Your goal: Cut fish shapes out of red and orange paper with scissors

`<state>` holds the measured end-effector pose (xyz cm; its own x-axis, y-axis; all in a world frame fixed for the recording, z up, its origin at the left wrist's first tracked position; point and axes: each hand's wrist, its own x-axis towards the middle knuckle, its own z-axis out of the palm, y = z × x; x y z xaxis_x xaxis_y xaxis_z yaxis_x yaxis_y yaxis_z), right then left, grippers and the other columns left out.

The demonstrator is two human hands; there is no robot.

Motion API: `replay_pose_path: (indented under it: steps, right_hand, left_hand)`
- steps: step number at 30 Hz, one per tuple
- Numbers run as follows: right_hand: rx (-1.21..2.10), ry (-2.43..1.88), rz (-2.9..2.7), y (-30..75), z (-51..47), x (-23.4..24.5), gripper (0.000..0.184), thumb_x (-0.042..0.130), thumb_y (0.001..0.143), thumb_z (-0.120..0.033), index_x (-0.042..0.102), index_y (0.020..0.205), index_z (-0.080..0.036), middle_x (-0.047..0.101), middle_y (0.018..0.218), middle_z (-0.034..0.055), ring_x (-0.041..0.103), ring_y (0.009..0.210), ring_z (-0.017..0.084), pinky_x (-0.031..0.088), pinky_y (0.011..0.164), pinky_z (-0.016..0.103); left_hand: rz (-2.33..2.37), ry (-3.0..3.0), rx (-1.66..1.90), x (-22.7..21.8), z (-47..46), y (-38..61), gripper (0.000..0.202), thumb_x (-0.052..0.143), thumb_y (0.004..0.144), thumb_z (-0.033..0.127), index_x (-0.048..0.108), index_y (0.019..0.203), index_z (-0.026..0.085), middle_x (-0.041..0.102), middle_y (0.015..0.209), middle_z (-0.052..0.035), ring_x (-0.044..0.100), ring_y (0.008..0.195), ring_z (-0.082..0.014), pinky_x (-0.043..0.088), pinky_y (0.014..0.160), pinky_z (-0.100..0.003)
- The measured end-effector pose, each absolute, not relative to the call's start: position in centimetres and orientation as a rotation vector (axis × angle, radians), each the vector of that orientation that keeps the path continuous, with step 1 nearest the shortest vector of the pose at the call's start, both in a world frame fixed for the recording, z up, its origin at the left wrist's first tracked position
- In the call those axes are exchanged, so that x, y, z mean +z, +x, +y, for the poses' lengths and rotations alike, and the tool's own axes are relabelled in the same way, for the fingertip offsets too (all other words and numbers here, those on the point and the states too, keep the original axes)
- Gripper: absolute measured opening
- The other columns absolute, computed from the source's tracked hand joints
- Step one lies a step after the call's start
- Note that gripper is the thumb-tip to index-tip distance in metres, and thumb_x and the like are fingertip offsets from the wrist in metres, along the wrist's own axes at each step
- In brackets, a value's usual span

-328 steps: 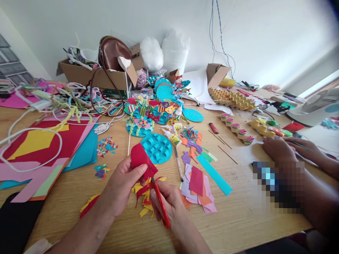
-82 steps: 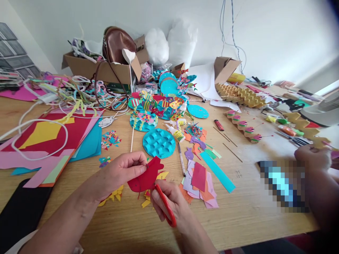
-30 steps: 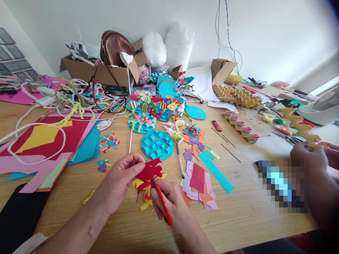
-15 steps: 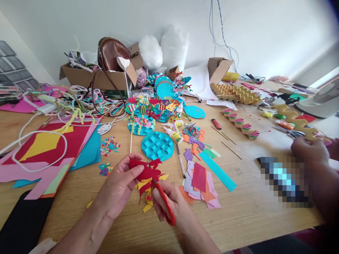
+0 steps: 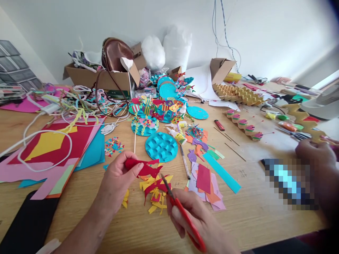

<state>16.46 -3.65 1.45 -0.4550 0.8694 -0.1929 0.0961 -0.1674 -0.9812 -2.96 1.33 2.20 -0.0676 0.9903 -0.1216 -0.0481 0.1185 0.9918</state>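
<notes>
My left hand (image 5: 120, 176) pinches a piece of dark red paper (image 5: 144, 168), whose right end has a cut outline. In my right hand (image 5: 190, 211) is a pair of red-handled scissors (image 5: 182, 215), its blades pointing up and left, apart from the paper. Yellow and red paper scraps (image 5: 156, 192) lie on the table under the held piece and the blade tips. Just beyond, a round blue disc (image 5: 161, 146) with raised paper scales lies flat. A pen (image 5: 184, 162) and a stack of coloured paper pieces (image 5: 203, 178) are to its right.
Large coloured sheets (image 5: 55, 141) and a tangle of cords (image 5: 79, 102) cover the left side. Glue bottles (image 5: 180, 136), finished paper fish (image 5: 161, 107) and a cardboard box (image 5: 92, 79) stand farther back. Another person's hand (image 5: 315, 155) is at the right, near a blurred-out device (image 5: 287, 181).
My right hand has drawn the scissors away from the red paper, down and to the right. The left hand has shifted slightly left, tilting the paper.
</notes>
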Motion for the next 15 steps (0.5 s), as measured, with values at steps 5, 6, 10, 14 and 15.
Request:
replay_pose_path:
  steps: [5,6,10,14,15]
  right_hand:
    - [1.685,-1.149,-1.554,14.7,-2.1,1.1,0.045,0.045,0.09,-0.052,0.042,0.06,-0.019,0.042,0.051,-0.0053,0.037,0.045,0.007,0.028,0.041,0.018]
    - [1.702,-1.157,-1.54,14.6,-2.0,0.9,0.044,0.046,0.091,-0.05,0.042,0.06,-0.019,0.042,0.051,-0.0055,0.038,0.044,0.007,0.028,0.041,0.017]
    - [1.748,-1.151,-1.497,14.3,-2.1,-0.1,0.037,0.048,0.091,-0.042,0.045,0.063,-0.019,0.044,0.05,-0.0056,0.039,0.042,0.007,0.029,0.039,0.016]
    - [1.818,-1.105,-1.386,13.8,-2.3,-0.6,0.037,0.049,0.089,-0.043,0.043,0.062,-0.019,0.043,0.049,-0.0062,0.038,0.039,0.006,0.029,0.037,0.015]
    - [1.828,-1.092,-1.361,13.7,-2.2,-0.7,0.037,0.049,0.089,-0.044,0.042,0.062,-0.019,0.043,0.049,-0.0062,0.037,0.039,0.006,0.03,0.037,0.015]
  left_hand:
    - [1.209,0.978,1.229,2.1,1.3,-3.0,0.01,0.068,0.071,0.023,0.059,0.069,0.02,0.056,0.061,0.007,0.049,0.057,-0.0079,0.039,0.054,-0.016]
    - [1.206,0.956,1.246,2.2,1.3,-3.0,0.01,0.068,0.071,0.023,0.059,0.067,0.019,0.056,0.06,0.0069,0.048,0.056,-0.0078,0.039,0.054,-0.016]
    - [1.226,0.849,1.315,2.5,1.5,-2.5,0.014,0.07,0.067,0.024,0.057,0.064,0.019,0.055,0.056,0.0072,0.048,0.053,-0.0082,0.039,0.05,-0.016]
    - [1.231,0.837,1.304,2.3,1.7,-2.1,0.015,0.07,0.067,0.024,0.056,0.064,0.019,0.054,0.056,0.0077,0.046,0.053,-0.0078,0.039,0.05,-0.016]
    - [1.227,0.842,1.293,2.3,1.7,-2.1,0.015,0.07,0.068,0.024,0.056,0.064,0.02,0.053,0.056,0.0079,0.045,0.052,-0.0076,0.039,0.05,-0.016]
